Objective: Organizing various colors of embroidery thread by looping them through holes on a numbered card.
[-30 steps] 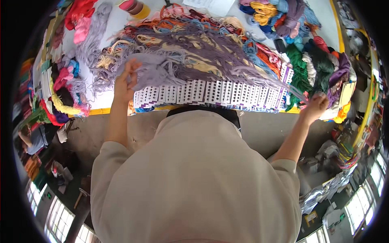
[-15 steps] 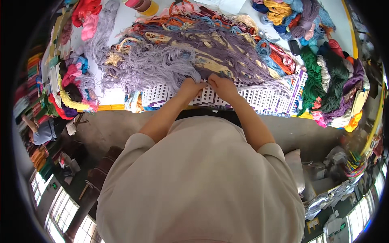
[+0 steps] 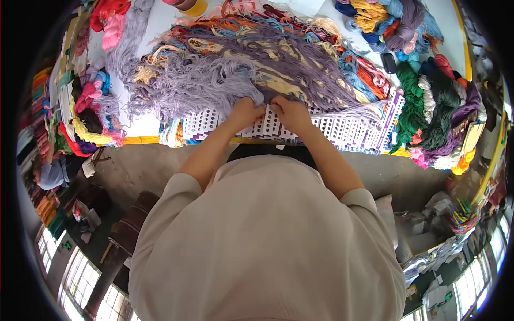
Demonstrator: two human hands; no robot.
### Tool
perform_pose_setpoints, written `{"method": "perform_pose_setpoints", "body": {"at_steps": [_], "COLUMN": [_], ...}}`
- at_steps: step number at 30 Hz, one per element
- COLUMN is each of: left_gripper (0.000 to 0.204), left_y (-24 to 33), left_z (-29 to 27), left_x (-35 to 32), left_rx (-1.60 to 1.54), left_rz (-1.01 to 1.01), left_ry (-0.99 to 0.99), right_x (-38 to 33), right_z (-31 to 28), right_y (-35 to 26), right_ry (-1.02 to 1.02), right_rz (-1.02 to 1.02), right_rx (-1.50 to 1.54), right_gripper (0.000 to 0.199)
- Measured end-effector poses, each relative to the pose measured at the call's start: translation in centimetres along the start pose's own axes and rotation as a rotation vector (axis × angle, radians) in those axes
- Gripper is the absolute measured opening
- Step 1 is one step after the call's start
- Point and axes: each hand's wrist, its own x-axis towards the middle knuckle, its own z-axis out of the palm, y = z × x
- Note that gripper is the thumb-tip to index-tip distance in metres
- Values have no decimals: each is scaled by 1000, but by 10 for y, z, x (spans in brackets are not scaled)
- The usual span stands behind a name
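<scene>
Head view: two hands close together at the gathered end of lilac thread

Left hand and right hand sit side by side with a small gap between them, at the middle of a row of white hole-punched cards along the table's near edge. Both have their fingers curled inward; the fingertips are too small and hidden to tell whether either pinches a strand.

A loose mass of pale lilac thread lies beyond and to the left of the left hand, and its gathered end comes down to touch that hand. It covers the far side of the cards there. Darker purple threads spread beyond the right hand, crossed with cream ones, and run rightward over the heap. Farther right, well apart from both hands, lies a green skein; a red skein lies at the far left.
</scene>
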Motion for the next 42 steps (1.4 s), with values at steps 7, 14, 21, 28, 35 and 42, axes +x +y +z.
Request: {"method": "perform_pose_setpoints", "body": {"at_steps": [7, 14, 21, 28, 35, 42], "left_gripper": [19, 15, 14, 24, 19, 21], "left_y": [-27, -29, -34, -38, -24, -29], "left_z": [-38, -24, -25, -22, -27, -18], "left_x": [-7, 5, 0, 13, -5, 0], "left_rx": [-326, -353, -572, -550, -892, -804], "left_rz": [38, -38, -25, -77, -161, -76], "left_ry": [18, 93, 60, 171, -205, -187], "right_x": [-1, 1, -1, -4, -3, -2], "right_z": [-8, -2, -1, 3, 2, 2], "right_y": [-4, 0, 0, 1, 0, -1], "right_ry": [-85, -67, -53, -9, -31, -49], "right_rz": [14, -16, 3, 0, 30, 43], "right_rx": [-24, -52, -64, -48, -65, -76], "right_gripper": [14, 14, 14, 14, 15, 16]}}
